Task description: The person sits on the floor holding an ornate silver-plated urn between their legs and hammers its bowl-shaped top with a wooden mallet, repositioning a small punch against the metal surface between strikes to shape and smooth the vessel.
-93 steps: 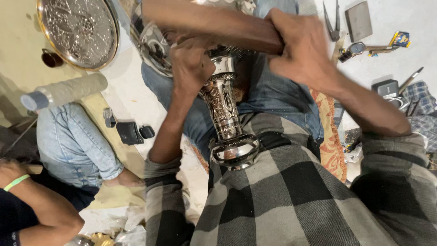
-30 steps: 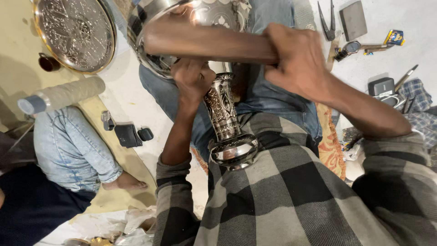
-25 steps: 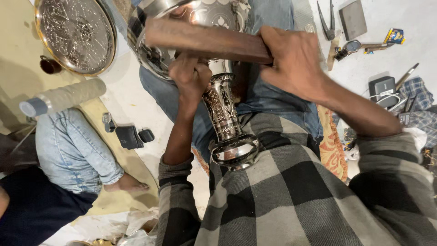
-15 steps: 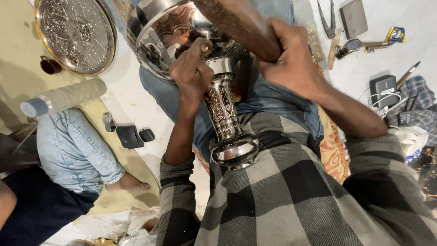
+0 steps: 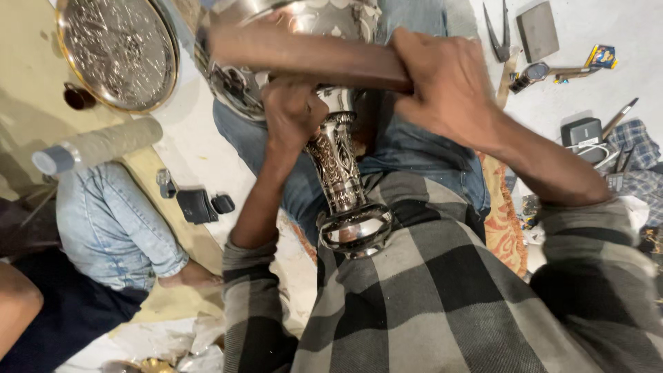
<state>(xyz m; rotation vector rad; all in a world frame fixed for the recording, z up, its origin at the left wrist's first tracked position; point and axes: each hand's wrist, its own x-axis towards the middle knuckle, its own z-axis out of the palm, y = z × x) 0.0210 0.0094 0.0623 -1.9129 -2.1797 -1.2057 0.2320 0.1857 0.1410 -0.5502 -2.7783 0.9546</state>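
One tall silver cup (image 5: 342, 173) with carved patterns is held in the lap, its round foot (image 5: 356, 231) pressed against the checked shirt (image 5: 442, 304). The stem of the cup is gripped by the left hand (image 5: 293, 114) — the fingers are curled tight around it, just under the wide shiny bowl (image 5: 242, 76). One brown wooden stick (image 5: 304, 55) is held by the right hand (image 5: 445, 86), with the fingers closed around its end. The stick is laid across the bowl, and it looks to be touching the metal.

Two hands are seen at work, and both are full.

One big round silver tray (image 5: 117, 52) with fine patterns is laid on the floor at the upper left. One grey roll (image 5: 97, 145) is seen just below it. Two small black things (image 5: 204, 205) are set side by side on the floor near the left elbow. Another person's leg in blue jeans (image 5: 110, 224) is seen at the left, with one bare foot (image 5: 190, 276) on the floor.

At the upper right, a few small tools (image 5: 501, 31) are spread on the floor — one flat grey block (image 5: 537, 29) is among them.
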